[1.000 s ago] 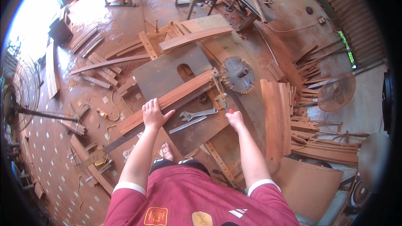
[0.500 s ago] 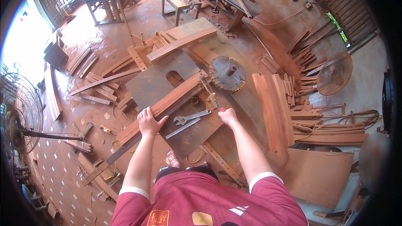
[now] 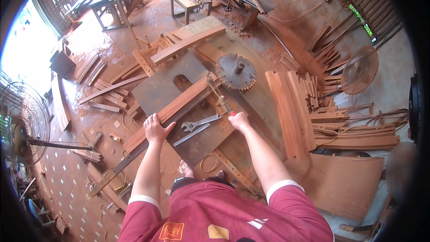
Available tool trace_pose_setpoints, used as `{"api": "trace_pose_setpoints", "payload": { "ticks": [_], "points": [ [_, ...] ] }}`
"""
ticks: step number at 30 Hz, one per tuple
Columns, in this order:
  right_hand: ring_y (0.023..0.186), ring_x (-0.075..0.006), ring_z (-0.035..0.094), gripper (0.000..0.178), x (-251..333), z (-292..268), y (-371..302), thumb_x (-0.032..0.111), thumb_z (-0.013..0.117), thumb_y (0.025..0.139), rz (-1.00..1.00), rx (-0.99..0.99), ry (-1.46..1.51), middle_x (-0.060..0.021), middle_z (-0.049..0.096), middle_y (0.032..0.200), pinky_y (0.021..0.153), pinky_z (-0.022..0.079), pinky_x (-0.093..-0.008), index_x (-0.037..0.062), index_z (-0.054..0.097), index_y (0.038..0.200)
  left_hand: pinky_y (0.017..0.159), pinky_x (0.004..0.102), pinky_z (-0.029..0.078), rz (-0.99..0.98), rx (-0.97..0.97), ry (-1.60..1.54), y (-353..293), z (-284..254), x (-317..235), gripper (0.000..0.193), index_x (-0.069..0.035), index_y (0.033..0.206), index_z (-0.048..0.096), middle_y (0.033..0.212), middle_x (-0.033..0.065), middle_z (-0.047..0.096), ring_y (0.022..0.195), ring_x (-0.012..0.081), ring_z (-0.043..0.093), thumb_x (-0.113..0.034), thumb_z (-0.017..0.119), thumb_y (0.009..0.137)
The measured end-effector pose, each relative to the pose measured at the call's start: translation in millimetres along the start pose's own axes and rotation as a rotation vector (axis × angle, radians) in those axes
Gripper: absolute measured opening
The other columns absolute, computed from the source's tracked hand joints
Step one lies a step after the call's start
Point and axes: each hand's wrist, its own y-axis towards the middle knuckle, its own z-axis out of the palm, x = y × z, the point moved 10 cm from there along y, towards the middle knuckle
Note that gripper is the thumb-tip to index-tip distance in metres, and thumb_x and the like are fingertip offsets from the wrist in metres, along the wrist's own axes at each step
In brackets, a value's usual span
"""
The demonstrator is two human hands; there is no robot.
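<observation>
A long reddish wooden plank (image 3: 190,97) lies slantwise across the grey machine table (image 3: 154,85), along a dark straight rail. My left hand (image 3: 155,130) rests on the plank's nearer part, thumb spread and fingers over its far edge. My right hand (image 3: 238,120) is closed around the red-tipped handle of a toggle clamp (image 3: 221,101), whose far end reaches the plank's end. Between my hands lie an adjustable wrench (image 3: 200,123) and a steel ruler (image 3: 191,134). A round toothed saw blade (image 3: 236,71) lies flat just beyond the clamp.
A curved wooden piece (image 3: 188,45) lies at the table's far side. Wide boards (image 3: 291,114) stand to the right, near stacked wood strips (image 3: 354,136). A caged fan (image 3: 24,125) stands at left. Loose strips (image 3: 109,94) and sawdust cover parts of the floor.
The view has shifted slightly. Both hands keep their places, the left on the plank and the right on the clamp handle; nothing else has visibly moved.
</observation>
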Motion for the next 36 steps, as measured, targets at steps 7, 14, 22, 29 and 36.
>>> {"api": "trace_pose_setpoints", "payload": {
  "ticks": [7, 14, 22, 29, 36],
  "points": [
    [0.088, -0.0372, 0.076, 0.041, -22.9, -5.2, -12.6, 0.031, 0.073, 0.08, -0.012, -0.036, 0.014, -0.0311, 0.073, 0.086, 0.078, 0.055, -0.0454, -0.0104, 0.072, 0.084, 0.107, 0.0472, 0.044, -0.004, 0.013, 0.025, -22.1, -2.2, -14.7, 0.093, 0.001, 0.127, 0.059, 0.123, 0.0165, 0.063, 0.12, 0.0361, 0.058, -0.073, 0.079, 0.074],
    [0.085, -0.038, 0.076, 0.041, -44.2, -10.2, -22.4, 0.03, 0.074, 0.079, -0.025, -0.06, 0.026, -0.0314, 0.072, 0.084, 0.076, 0.055, -0.0466, -0.0104, 0.072, 0.083, 0.107, 0.047, 0.044, -0.003, 0.02, 0.024, -40.6, -2.6, -26.2, 0.094, 0.001, 0.128, 0.058, 0.123, 0.0166, 0.063, 0.12, 0.0364, 0.057, -0.073, 0.08, 0.073],
    [0.089, -0.0422, 0.075, 0.045, -58.6, -19.9, -41.4, 0.034, 0.072, 0.079, -0.03, -0.051, 0.027, -0.0346, 0.071, 0.088, 0.079, 0.056, -0.0482, -0.0108, 0.073, 0.082, 0.107, 0.0467, 0.044, -0.014, 0.027, 0.018, -63.8, -2.8, -39.1, 0.093, 0.0, 0.127, 0.058, 0.122, 0.0167, 0.063, 0.118, 0.0363, 0.058, -0.071, 0.082, 0.073],
    [0.092, -0.0426, 0.075, 0.046, -76.5, -31.4, -59.7, 0.034, 0.072, 0.079, -0.018, -0.061, 0.022, -0.0353, 0.07, 0.088, 0.082, 0.057, -0.0474, -0.011, 0.073, 0.083, 0.111, 0.0472, 0.043, -0.053, 0.11, 0.027, -83.6, -3.6, -54.4, 0.097, 0.001, 0.133, 0.055, 0.129, 0.0186, 0.062, 0.126, 0.0364, 0.056, -0.073, 0.079, 0.075],
    [0.091, -0.0432, 0.075, 0.046, -97.9, -30.1, -65.1, 0.034, 0.072, 0.08, -0.013, -0.054, 0.055, -0.0354, 0.07, 0.087, 0.081, 0.057, -0.0471, -0.0114, 0.072, 0.083, 0.11, 0.0464, 0.043, -0.02, 0.06, 0.05, -99.7, -7.6, -67.0, 0.096, 0.001, 0.131, 0.055, 0.127, 0.0168, 0.063, 0.124, 0.0354, 0.057, -0.073, 0.079, 0.075]
  ]
}}
